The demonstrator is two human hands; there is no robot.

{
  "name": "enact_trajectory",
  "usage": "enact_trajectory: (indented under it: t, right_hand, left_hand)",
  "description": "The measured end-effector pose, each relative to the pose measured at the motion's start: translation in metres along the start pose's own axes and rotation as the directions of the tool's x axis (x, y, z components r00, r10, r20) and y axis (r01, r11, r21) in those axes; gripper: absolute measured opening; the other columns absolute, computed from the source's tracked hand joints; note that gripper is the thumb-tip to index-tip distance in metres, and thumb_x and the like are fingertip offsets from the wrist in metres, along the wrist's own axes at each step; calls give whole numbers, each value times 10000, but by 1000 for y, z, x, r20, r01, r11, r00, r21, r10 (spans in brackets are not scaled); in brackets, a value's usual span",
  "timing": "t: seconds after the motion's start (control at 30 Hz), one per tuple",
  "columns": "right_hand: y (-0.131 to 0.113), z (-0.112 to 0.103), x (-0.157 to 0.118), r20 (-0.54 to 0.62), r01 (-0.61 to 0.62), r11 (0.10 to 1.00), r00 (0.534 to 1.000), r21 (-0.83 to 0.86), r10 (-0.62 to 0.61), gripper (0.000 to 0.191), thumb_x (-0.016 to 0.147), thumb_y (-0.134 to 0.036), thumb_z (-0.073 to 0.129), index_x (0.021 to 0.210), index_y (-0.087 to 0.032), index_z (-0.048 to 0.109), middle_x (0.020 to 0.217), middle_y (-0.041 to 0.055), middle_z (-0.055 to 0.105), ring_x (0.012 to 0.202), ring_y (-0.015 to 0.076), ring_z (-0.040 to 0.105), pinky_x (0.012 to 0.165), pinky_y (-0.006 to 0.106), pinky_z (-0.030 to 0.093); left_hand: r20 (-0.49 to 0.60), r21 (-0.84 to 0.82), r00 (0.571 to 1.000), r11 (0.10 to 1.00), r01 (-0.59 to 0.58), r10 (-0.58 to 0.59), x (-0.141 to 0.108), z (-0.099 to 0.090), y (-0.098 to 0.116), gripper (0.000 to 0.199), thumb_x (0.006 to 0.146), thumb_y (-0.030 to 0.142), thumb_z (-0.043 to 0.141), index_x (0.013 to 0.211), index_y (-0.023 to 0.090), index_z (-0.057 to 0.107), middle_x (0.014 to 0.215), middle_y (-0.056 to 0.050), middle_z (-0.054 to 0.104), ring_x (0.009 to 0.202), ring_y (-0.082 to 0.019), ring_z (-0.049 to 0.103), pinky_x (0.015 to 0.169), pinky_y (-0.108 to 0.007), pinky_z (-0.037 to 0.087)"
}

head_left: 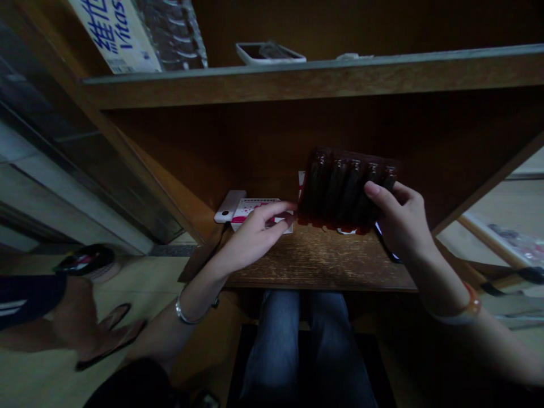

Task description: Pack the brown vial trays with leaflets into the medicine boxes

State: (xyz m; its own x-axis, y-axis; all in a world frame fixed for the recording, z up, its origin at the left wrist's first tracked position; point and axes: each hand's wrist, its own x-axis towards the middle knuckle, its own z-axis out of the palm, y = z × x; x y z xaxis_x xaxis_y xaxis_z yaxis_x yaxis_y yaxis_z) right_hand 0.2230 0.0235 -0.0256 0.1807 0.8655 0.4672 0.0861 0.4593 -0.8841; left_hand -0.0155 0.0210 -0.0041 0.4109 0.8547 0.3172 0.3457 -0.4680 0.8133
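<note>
My right hand (402, 218) is closed on a dark brown plastic tray of vials (346, 190), with the thumb on its front at the right end. Several slim vials stand side by side in its moulded slots; the tray is tilted above the wooden desk (306, 258). My left hand (261, 229) reaches toward the tray's left edge, fingers stretched and slightly apart, the index fingertip at or very near that edge. Beneath and behind this hand lies a white and pink box (242, 211). A phone (387, 243) with a lit screen is partly hidden under my right hand.
A white device (229, 205) lies at the desk's left rear. Overhead, a shelf (297, 76) holds a Vitasoy carton (123, 39), clear plastic bottles (174, 34) and a white-rimmed tray (272, 54). At left are another person's legs (76, 317) and a dark basket (91, 263).
</note>
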Motion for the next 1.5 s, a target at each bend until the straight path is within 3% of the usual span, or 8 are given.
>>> enact_trajectory:
  t: [0.23, 0.43, 0.57, 0.93, 1.03, 1.2, 1.4, 1.5]
  right_hand:
    - [-5, 0, 2, 197, -310, 943, 939, 119, 284, 436, 839, -640, 605, 814, -213, 696, 560, 15, 634, 429, 166, 592, 365, 293, 483]
    - [-10, 6, 2, 266, -483, 845, 866, 228, 424, 349, 806, -496, 704, 1014, -215, 713, 863, 35, 764, 730, 213, 725, 617, 324, 606]
    - [-11, 9, -2, 344, -572, 785, 806, 238, 483, 305, 808, -486, 712, 965, -224, 709, 916, 13, 765, 796, 194, 728, 648, 287, 601]
    - [-27, 4, -9, 550, -651, 739, 687, 174, 475, 472, 858, -528, 641, 1238, -249, 630, 647, -14, 694, 435, 152, 629, 358, 235, 484]
    - [-28, 0, -8, 569, -616, 765, 703, 189, 426, 545, 917, -532, 534, 1404, -296, 463, 701, -1, 734, 471, 180, 680, 403, 257, 518]
    - [-28, -5, -9, 623, -586, 796, 682, 152, 383, 461, 929, -558, 494, 1200, -198, 594, 914, 107, 792, 545, 189, 713, 470, 276, 542]
    - [-27, -23, 2, 432, -225, 974, 875, -31, 216, 449, 911, -370, 610, 1327, -206, 572, 870, 60, 780, 603, 159, 702, 569, 292, 568]
    - [-2, -37, 18, 421, -2, 957, 898, -290, 129, 401, 922, -364, 576, 1275, -180, 621, 940, 84, 764, 731, 183, 717, 611, 302, 573]
  left_hand:
    - [-232, 190, 936, 956, -224, 265, 2, 8, -9, 105, 842, 190, 636, 890, 220, 724, 1264, -73, 677, 1199, -239, 603, 1067, -424, 425]
    - [-47, 243, 916, 894, -376, 399, 4, 5, -15, 777, 740, 221, 779, 1441, 291, 452, 1627, -89, 293, 1494, -305, 284, 1215, -488, 220]
    - [-27, 264, 898, 869, -418, 440, 2, 5, -13, 807, 805, 229, 722, 1502, 360, 337, 1669, -34, 168, 1536, -299, 142, 1229, -516, 139]
    - [-178, 278, 866, 868, -411, 467, -4, 6, -5, 357, 789, 236, 729, 1140, 266, 670, 1398, -76, 608, 1353, -270, 500, 1165, -468, 296]
    - [-262, 66, 908, 945, -320, 326, -3, 9, -5, 456, 661, 293, 850, 1078, 218, 681, 1201, -92, 701, 1170, -272, 621, 1062, -425, 429]
    - [-392, -279, 920, 954, -109, -9, 0, 17, -6, 445, 607, 343, 898, 985, 208, 706, 1021, -29, 733, 988, -219, 664, 938, -343, 505]
    - [-293, -711, 907, 703, 4, -302, 10, 19, -4, 261, 751, 394, 799, 936, 219, 743, 1026, -3, 767, 1002, -191, 689, 864, -295, 562]
    - [-244, -758, 903, 650, 50, -354, 12, 16, -5, 264, 754, 389, 798, 959, 231, 744, 1036, -7, 771, 995, -217, 704, 798, -327, 595]
